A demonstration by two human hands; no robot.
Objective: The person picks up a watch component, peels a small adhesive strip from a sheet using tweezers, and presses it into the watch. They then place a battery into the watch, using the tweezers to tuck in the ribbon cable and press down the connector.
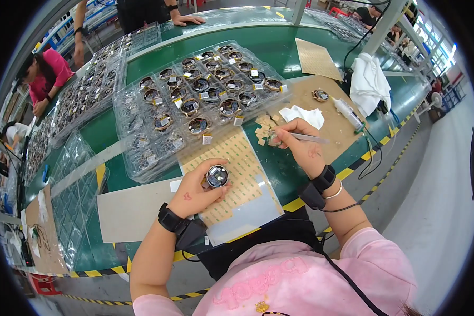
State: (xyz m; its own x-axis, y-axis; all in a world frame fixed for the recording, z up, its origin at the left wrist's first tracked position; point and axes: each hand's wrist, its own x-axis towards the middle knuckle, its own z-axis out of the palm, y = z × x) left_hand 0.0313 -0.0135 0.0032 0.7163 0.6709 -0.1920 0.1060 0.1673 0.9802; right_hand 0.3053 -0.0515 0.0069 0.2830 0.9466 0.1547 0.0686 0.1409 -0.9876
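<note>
My left hand (194, 190) is closed round an open round watch case (217, 176), with its inner electronics facing up. Below it lies a tan adhesive sheet (243, 171) with rows of small green-marked pieces. My right hand (303, 147) pinches metal tweezers (309, 138), whose shaft slants out to the right. Their tips, partly hidden by the fingers, are beside a small heap of tan peeled scraps (263, 128). Beyond my hands, a clear plastic tray (137, 113) carries several similar watch cases with small square tabs.
On brown cardboard at the right lie a crumpled white cloth (303, 116), a single watch case (320, 95) and a white glue tube (347, 113). A white rag (369, 84) hangs near a metal post. More filled trays (84, 100) stand at left, with people working beyond.
</note>
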